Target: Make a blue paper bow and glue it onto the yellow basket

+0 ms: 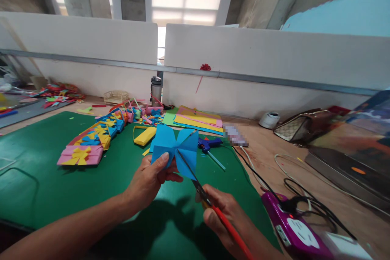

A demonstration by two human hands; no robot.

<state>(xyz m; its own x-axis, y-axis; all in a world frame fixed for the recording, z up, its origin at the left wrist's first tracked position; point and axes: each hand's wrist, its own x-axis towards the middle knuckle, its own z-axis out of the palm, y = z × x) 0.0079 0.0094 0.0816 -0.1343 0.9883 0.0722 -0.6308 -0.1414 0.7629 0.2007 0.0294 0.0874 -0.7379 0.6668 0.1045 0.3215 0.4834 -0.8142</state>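
Note:
Between thumb and fingers, my left hand (155, 174) grips a folded sheet of blue paper (186, 156), held above a green mat (122, 191). The sheet has notches cut in toward its middle and curved edges like petals. My right hand (221, 209) is closed around scissors (201, 191), whose red handle points down toward me. The blades lie along the lower right part of the paper, reaching near its centre. Behind the paper sits a yellow paper box (146, 135). A blue glue gun (209, 144) with a pale glue stick lies to its right.
Several paper boxes with star-like flowers (81, 155) line the mat's left side. Coloured sheets (198, 120) are stacked at the back beside a phone (236, 135) and a bottle (156, 91). On the right are a purple power strip (295, 225), cables and a handbag (300, 126).

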